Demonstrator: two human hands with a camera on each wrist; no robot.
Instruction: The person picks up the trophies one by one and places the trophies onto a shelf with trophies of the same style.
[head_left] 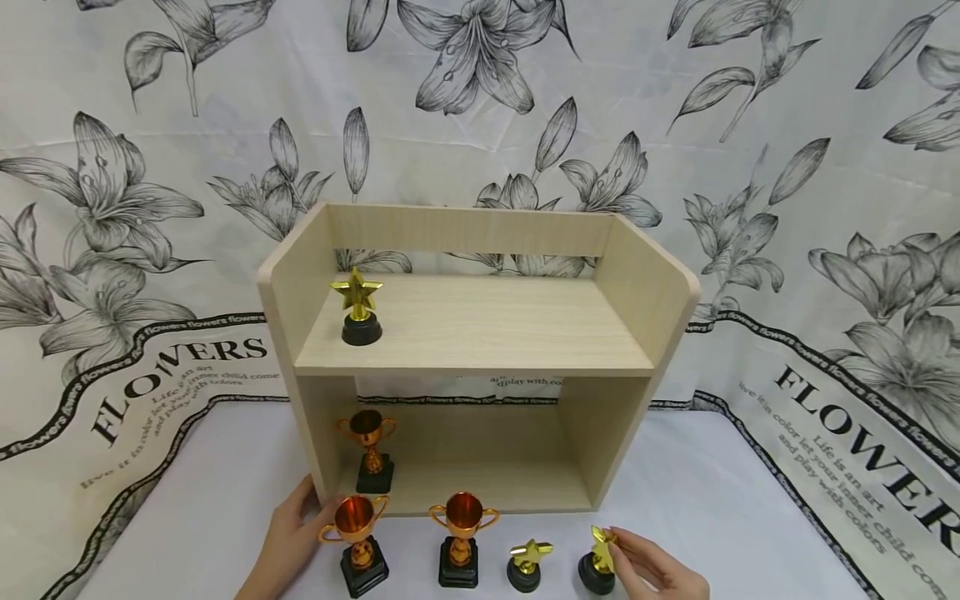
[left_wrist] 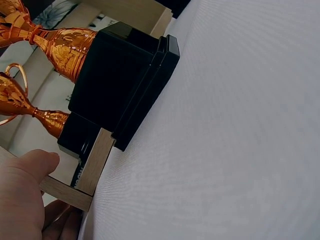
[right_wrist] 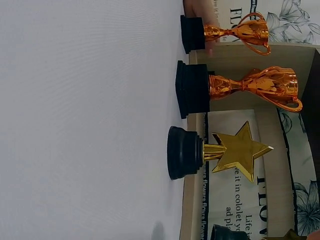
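My right hand [head_left: 660,571] pinches the star of a small gold star trophy [head_left: 597,562] on a round black base. In the right wrist view that trophy's base [right_wrist: 227,233] is raised off the white cloth. My left hand [head_left: 291,533] grips the lower front edge of the left side panel of a pale wooden shelf [head_left: 480,506], thumb inside and fingers outside in the left wrist view. Beside it stands an orange-gold cup trophy [head_left: 363,550] on a black base. A second cup trophy [head_left: 460,562] and another star trophy [head_left: 524,575] stand between my hands.
On the upper shelf board, at the left, stands a gold star trophy [head_left: 360,329]. A cup trophy [head_left: 374,473] occupies the left of the lower compartment. A white cloth [head_left: 735,517] covers the table, and a flower-printed curtain [head_left: 480,142] hangs behind the shelf.
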